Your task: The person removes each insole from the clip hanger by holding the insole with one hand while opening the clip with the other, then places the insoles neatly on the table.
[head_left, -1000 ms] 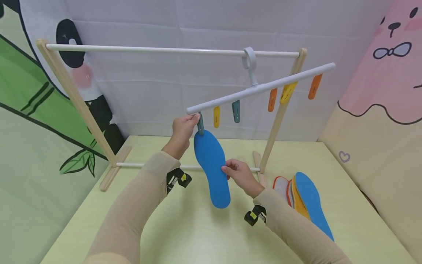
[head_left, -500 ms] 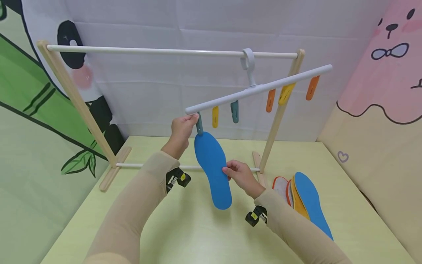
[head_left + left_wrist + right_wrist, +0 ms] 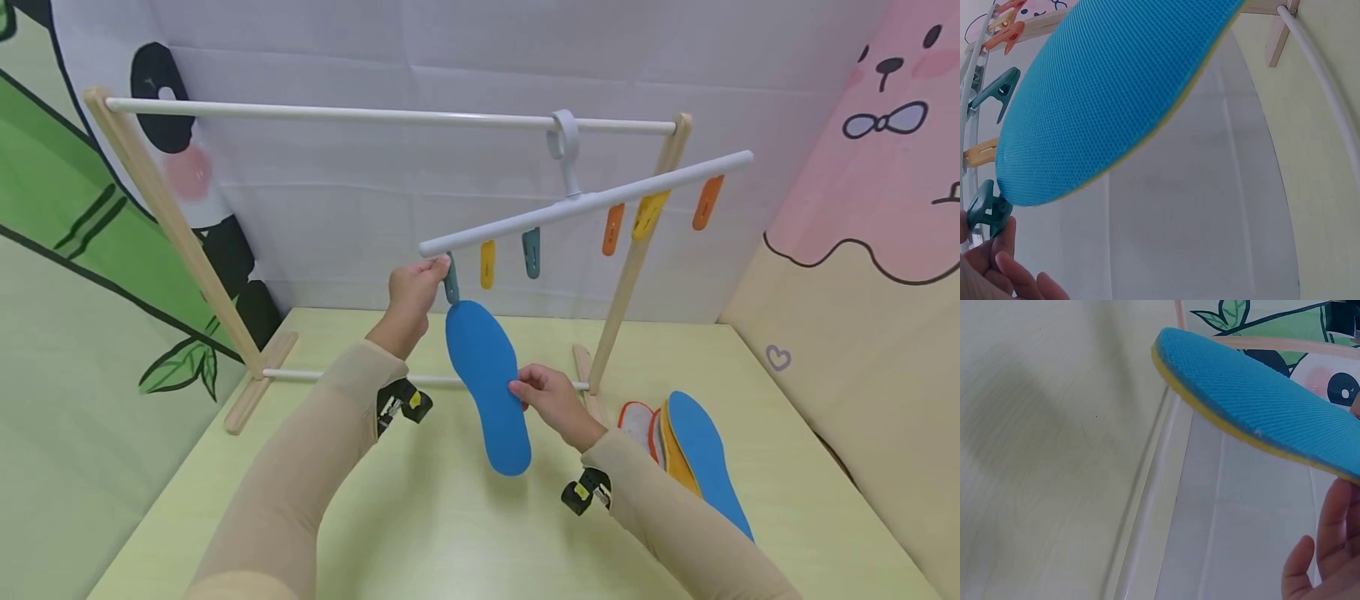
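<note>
My left hand pinches a green clothespin at the left end of the white clip hanger. My right hand holds the edge of a blue insole between thumb and fingers. The insole hangs roughly upright, its wide end at the tip of that clothespin. In the left wrist view the insole's end meets the clothespin; whether the jaws grip it I cannot tell. A yellow underside edge shows in the right wrist view.
The hanger hooks over the white rod of a wooden rack and tilts, left end low. Several more clothespins, such as a yellow one and an orange one, hang from it. Further insoles lie at the table's right.
The insole has shifted slightly right and down with my right hand, and its top overlaps the clothespin less than before. My left hand keeps its pinch, nearly still.
</note>
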`<move>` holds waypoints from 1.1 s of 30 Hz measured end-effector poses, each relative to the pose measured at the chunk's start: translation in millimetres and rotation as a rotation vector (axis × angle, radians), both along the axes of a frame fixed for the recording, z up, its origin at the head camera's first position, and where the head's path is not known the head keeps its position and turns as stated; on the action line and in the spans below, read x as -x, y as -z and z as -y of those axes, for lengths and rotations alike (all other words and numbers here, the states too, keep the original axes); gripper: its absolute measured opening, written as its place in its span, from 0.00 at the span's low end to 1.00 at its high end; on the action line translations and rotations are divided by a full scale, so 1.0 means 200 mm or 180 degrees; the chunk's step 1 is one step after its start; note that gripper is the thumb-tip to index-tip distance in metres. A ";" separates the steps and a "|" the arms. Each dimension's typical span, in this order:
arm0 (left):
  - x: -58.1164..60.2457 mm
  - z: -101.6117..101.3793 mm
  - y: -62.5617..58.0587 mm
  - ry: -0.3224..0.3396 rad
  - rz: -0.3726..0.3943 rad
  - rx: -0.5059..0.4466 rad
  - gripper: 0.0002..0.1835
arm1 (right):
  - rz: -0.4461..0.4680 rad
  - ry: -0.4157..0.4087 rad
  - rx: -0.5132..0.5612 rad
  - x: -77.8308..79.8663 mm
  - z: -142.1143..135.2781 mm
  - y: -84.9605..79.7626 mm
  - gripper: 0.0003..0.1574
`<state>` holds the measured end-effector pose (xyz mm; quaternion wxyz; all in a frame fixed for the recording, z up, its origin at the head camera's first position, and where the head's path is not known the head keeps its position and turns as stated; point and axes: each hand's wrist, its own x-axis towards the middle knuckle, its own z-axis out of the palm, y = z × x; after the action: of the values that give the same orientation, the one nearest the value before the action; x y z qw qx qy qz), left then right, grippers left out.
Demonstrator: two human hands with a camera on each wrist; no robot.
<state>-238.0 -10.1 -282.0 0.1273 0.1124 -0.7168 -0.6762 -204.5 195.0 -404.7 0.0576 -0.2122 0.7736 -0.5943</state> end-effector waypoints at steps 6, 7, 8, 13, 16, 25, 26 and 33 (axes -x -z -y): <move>0.02 0.00 -0.01 -0.0043 0.0010 -0.0065 0.20 | 0.0034 0.0051 -0.0029 0.01 -0.03 0.00 0.12; 0.02 0.00 -0.01 -0.0044 0.0017 -0.0081 0.20 | 0.0020 0.0056 -0.0023 0.01 -0.03 0.00 0.12; 0.02 0.00 -0.01 -0.0049 0.0023 -0.0099 0.20 | 0.0023 0.0067 -0.0011 0.01 -0.04 0.01 0.11; 0.01 -0.01 -0.02 -0.0111 0.0067 -0.0191 0.19 | 0.0049 0.0058 0.0002 0.01 -0.04 0.01 0.11; 0.01 -0.01 -0.02 -0.0124 0.0091 -0.0208 0.16 | 0.0044 0.0055 -0.0018 0.01 -0.05 0.01 0.11; 0.01 0.00 -0.01 -0.0117 0.0063 -0.0349 0.20 | 0.0015 0.0095 -0.0036 0.02 -0.08 0.02 0.12; 0.01 0.01 0.00 -0.0124 0.0053 -0.0362 0.20 | 0.0020 0.0112 -0.0056 0.02 -0.08 0.02 0.12; 0.00 0.02 0.00 -0.0114 0.0001 -0.0392 0.21 | 0.0026 0.0222 -0.0113 0.04 -0.14 0.00 0.13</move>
<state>-238.9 -13.4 -281.3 0.1321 0.1330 -0.6717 -0.7167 -211.6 223.2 -405.5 0.0437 -0.1816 0.7908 -0.5829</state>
